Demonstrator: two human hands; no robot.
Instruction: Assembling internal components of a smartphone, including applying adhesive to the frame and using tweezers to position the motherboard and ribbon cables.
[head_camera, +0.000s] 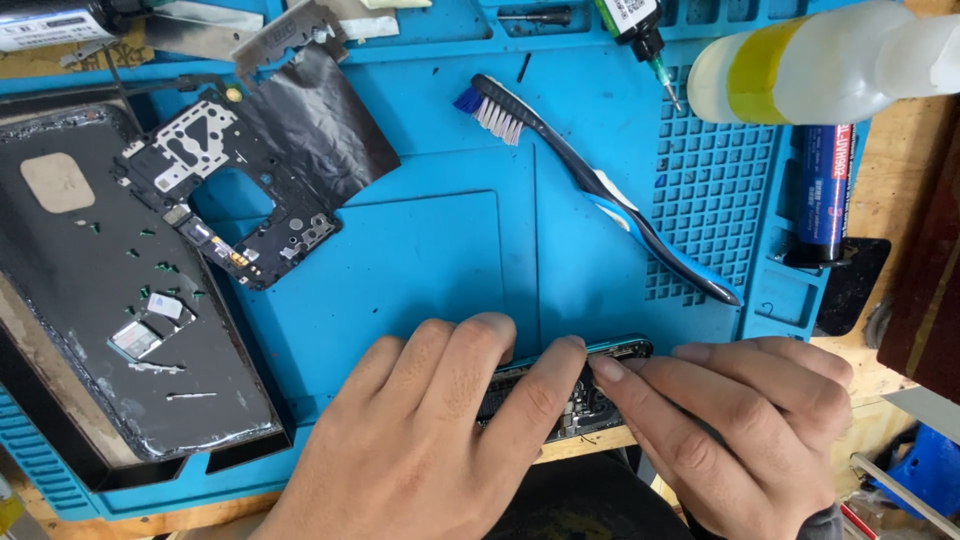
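Note:
My left hand (430, 440) and my right hand (730, 420) both grip a dark phone body (580, 405), tipped up on its edge at the near side of the blue work mat (440, 260). Left fingers curl over its top rim. The fingertips of the right hand press at its upper right corner. Most of the phone is hidden behind my fingers; a strip of its inner parts shows between the hands.
A black phone back cover (100, 300) lies at the left, a black inner frame plate (230, 190) and dark foil sheet (320, 120) beyond it. A blue-black toothbrush (590, 180) crosses the mat. A plastic bottle (820, 65), a blue tube (825, 190) and a glue syringe (650, 40) sit far right.

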